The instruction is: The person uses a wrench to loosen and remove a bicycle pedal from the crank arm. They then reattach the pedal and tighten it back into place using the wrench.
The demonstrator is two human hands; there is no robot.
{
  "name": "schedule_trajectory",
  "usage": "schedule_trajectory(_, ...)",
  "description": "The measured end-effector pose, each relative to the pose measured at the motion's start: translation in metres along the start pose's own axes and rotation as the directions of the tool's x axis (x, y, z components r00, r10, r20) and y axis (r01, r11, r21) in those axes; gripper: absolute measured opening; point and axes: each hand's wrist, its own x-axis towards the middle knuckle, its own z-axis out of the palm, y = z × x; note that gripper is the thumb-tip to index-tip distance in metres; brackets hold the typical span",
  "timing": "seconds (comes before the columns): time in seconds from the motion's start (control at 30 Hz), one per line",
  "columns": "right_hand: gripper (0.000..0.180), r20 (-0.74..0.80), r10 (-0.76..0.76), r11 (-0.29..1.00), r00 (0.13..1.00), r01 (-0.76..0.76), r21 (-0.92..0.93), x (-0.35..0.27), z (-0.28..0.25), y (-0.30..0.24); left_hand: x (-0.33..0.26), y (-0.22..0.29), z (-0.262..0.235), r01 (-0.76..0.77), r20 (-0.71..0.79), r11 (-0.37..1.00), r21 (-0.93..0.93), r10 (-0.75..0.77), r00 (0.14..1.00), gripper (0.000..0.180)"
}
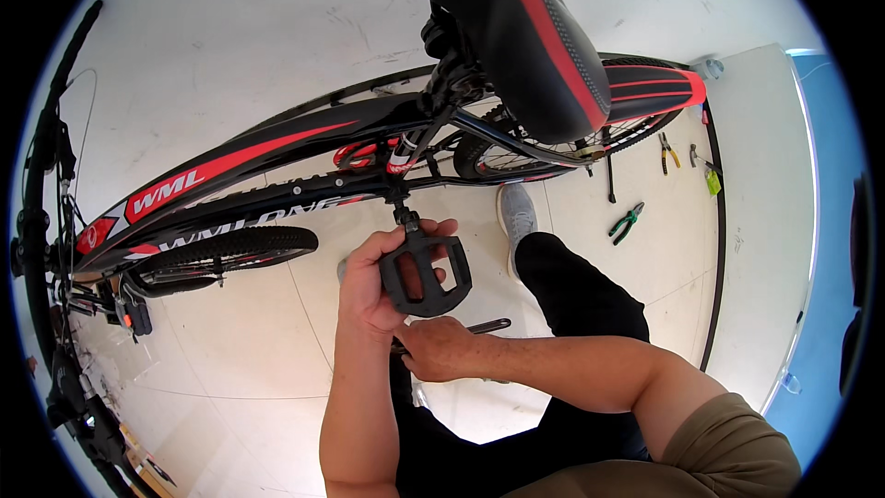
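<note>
Below the bicycle frame, my left hand is closed around a black pedal, with the thumb and fingertips at its upper end. The pedal is at the end of the crank, its open cage facing up. Just under it, my right hand is shut on a dark wrench. Only the wrench's handle end shows to the right of the fingers; its other end is hidden beneath my hands. The bicycle saddle, black with a red stripe, hangs over the upper middle of the view.
Green-handled pliers, yellow-handled pliers and a hammer lie on the tiled floor at right. The handlebar runs down the left side. My grey shoe stands near the rear wheel.
</note>
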Motion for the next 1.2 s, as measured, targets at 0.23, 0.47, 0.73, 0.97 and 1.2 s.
schedule_trajectory(0.23, 0.024, 0.029, 0.026, 1.0, 0.999, -0.026, 0.0, -0.003, -0.007, -0.006, 0.0, 0.0, -0.002, -0.021, -0.093, 0.999, -0.047, 0.017, 0.996, 0.034)
schedule_trajectory(0.47, 0.022, 0.029, 0.03, 1.0, 0.999, -0.03, 0.002, -0.003, -0.006, -0.006, 0.002, -0.002, -0.004, -0.126, -0.195, 0.991, 0.042, 0.132, 0.972, 0.018)
schedule_trajectory(0.73, 0.022, 0.008, 0.033, 0.999, 0.999, -0.033, -0.002, -0.002, -0.003, -0.004, -0.004, 0.001, 0.014, -0.125, -0.227, 0.978, 0.169, 0.162, 0.96, 0.025)
schedule_trajectory(0.97, 0.023, 0.04, 0.037, 0.999, 0.999, -0.037, -0.003, -0.002, -0.006, -0.007, -0.005, 0.005, 0.004, -0.018, -0.192, 0.949, 0.315, 0.083, 0.978, 0.035)
schedule_trajectory(1.2, 0.022, 0.047, 0.04, 0.999, 0.998, -0.04, 0.008, -0.001, -0.005, -0.005, -0.001, 0.002, 0.006, -0.06, -0.226, 0.972, 0.228, 0.113, 0.968, 0.038)
